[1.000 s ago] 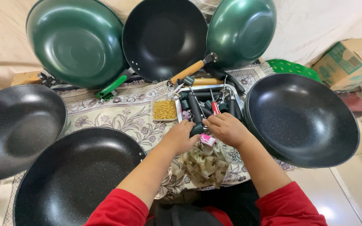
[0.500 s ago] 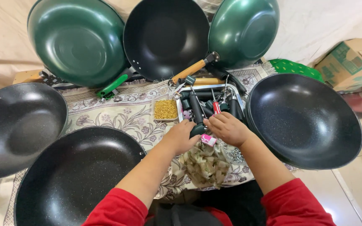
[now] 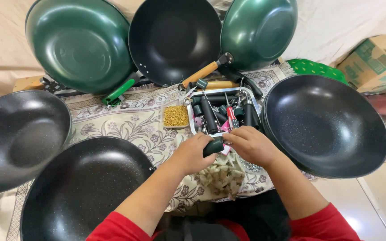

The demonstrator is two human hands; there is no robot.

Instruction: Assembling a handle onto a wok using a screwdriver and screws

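My left hand [image 3: 194,154] and my right hand [image 3: 252,145] meet at the near edge of a metal tray [image 3: 193,129]. Together they grip a short dark green pan handle [image 3: 213,147] between them. The tray holds several black handles [image 3: 208,115], a red-handled tool [image 3: 232,117] and small pink bits. Under my hands lies a crumpled beige cloth [image 3: 222,176]. Both arms wear red sleeves.
Black speckled pans ring the patterned mat [image 3: 126,122]: one at right [image 3: 327,127], one at left [image 3: 16,138], one at near left [image 3: 83,187]. Propped at the back: two green pans [image 3: 79,42] [image 3: 258,29] and a black pan [image 3: 175,38]. A small box of brass bits [image 3: 175,115]; cardboard box [image 3: 371,62].
Both hands stay at the tray's near edge on the handle, almost still. The view has shifted slightly.
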